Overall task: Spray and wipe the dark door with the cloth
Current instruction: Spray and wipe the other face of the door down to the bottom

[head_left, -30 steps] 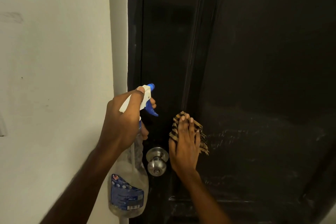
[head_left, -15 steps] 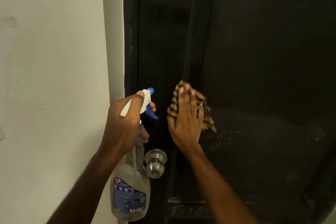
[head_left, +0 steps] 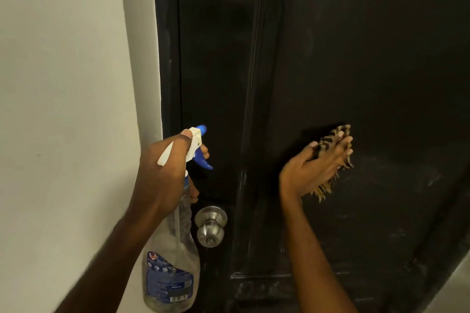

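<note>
The person is standing close to the dark door [head_left: 368,58] and wiping its large panel. The right hand [head_left: 312,170], right of the frame's centre, is pressing the striped cloth [head_left: 330,136] against the panel. Its fingers are lying straight and close together over the fabric, and a frayed fringe is hanging out below the palm. The left hand [head_left: 162,173], left of centre, is gripping the neck of the spray bottle [head_left: 175,262]. Its fingers are wrapped round the neck, one of them is resting by the blue trigger [head_left: 203,160], and the nozzle is pointing at the door.

To my eye, the wipe is going best with the flat palm spreading the pressure and the strokes overlapping. The loose fringe is asking to be tucked under, or it may drag streaks. Any fresh spray should be going on the panel, away from the wiping hand.

The door is glossy, with raised mouldings running up the middle of the frame. Pale smears are showing on the panel at the lower right, so that part looks unfinished. A round metal knob [head_left: 210,226] is sitting low in the centre, just beside the bottle. A pale wall [head_left: 63,84] is filling the left of the frame.
</note>
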